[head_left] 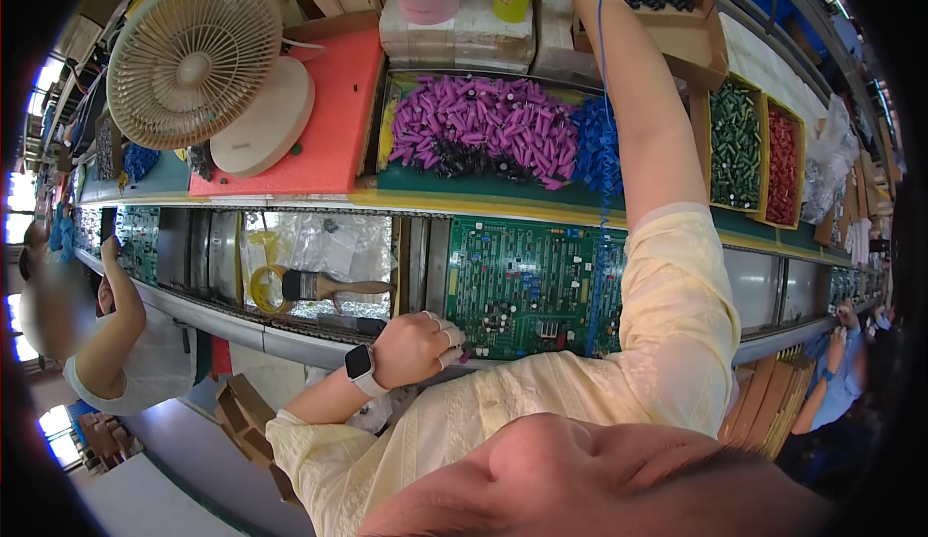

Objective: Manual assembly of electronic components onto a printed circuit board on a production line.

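Left grip [418,348] beside green circuit board [522,290]

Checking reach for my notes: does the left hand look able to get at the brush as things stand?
Likely yes: the left hand is close to the brush, whose handle nothing visible covers, though a purple item, perhaps pinched, may need setting down.

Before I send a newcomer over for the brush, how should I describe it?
Find the big green circuit board beside the person's left hand. Left of it, a brush lies next to a yellow tape roll. Unlike that round roll, it has a wooden handle and a broad dark head.
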`<move>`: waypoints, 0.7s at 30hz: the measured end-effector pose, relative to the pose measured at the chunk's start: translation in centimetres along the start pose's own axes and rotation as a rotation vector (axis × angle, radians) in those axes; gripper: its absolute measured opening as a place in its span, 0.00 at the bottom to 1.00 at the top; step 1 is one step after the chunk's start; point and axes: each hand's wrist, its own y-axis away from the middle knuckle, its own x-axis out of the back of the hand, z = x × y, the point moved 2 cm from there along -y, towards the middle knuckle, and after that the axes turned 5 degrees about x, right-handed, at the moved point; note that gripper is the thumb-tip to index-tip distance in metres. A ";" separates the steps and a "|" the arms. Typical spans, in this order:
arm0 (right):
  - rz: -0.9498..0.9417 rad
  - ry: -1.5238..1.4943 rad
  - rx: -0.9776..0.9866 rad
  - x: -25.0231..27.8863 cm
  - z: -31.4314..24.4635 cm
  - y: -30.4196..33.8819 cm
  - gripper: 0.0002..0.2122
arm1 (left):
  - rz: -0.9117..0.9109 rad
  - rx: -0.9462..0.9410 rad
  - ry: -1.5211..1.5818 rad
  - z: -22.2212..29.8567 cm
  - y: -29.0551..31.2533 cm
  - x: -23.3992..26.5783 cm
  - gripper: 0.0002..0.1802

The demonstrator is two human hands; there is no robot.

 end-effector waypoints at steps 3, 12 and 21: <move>0.031 -0.009 -0.008 0.9 0.2 0.5 0.08 | 0.012 -0.019 -0.006 0.2 -0.1 0.0 0.06; 0.131 -0.060 0.002 14.6 -10.9 2.3 0.08 | 0.001 0.020 -0.022 0.1 0.2 -0.4 0.06; 0.223 -0.060 -0.040 9.4 1.0 -0.7 0.08 | -0.105 0.005 -0.059 1.0 -0.5 -0.4 0.08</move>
